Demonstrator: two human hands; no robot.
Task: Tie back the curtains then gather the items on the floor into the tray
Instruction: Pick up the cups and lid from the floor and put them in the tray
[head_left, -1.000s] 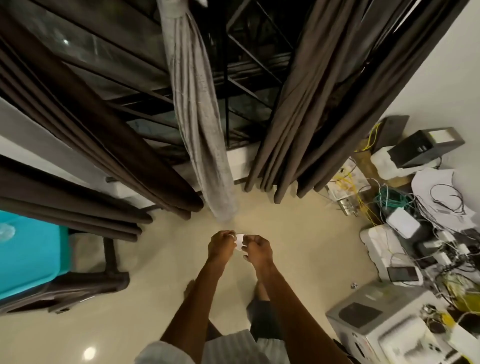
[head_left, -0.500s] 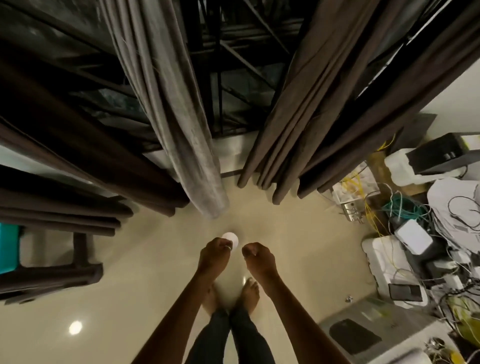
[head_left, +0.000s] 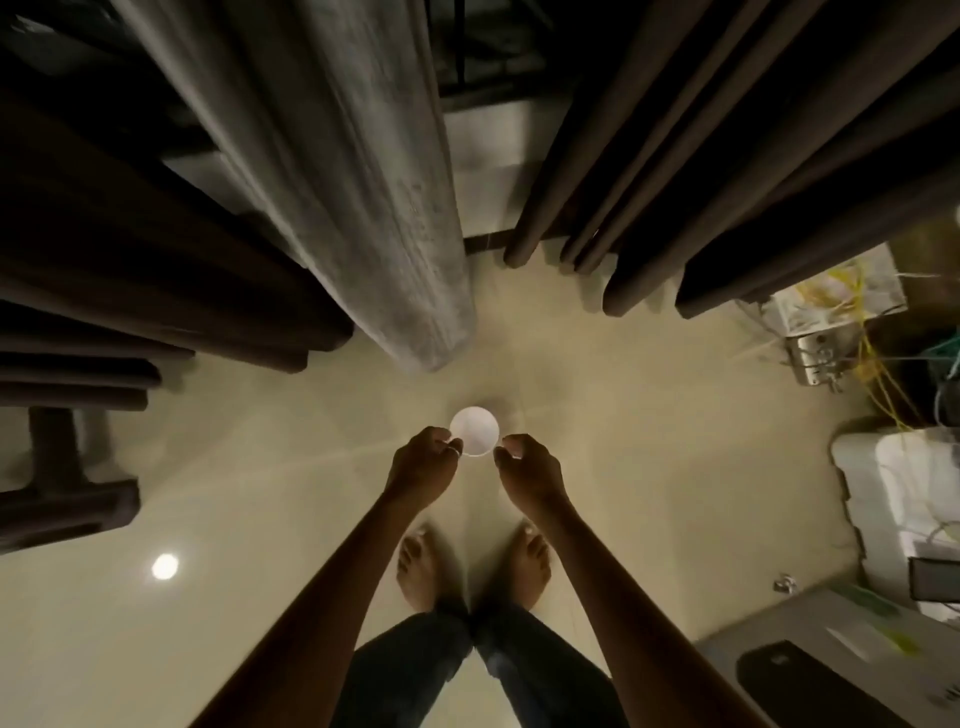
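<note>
The person stands barefoot on the pale floor (head_left: 260, 519), looking straight down, both arms stretched out in the middle of the frame. The left hand (head_left: 423, 462) pinches the left rim of a small white disc (head_left: 474, 439), its grip narrow, fingers curled with a ring showing on one. The right hand (head_left: 530, 470) meets the disc's right rim with curled fingertips, its grip narrow on that edge too. The disc sits between the two hands, above the floor and just below the hem of the grey curtain (head_left: 353, 208), which hangs loose at upper centre. Brown curtains (head_left: 701, 156) hang at upper right, with more dark folds at the left. Both feet (head_left: 421, 571) show side by side below the hands. Yellow cables (head_left: 872, 364) and white boxes (head_left: 893, 509) crowd the right edge.
</note>
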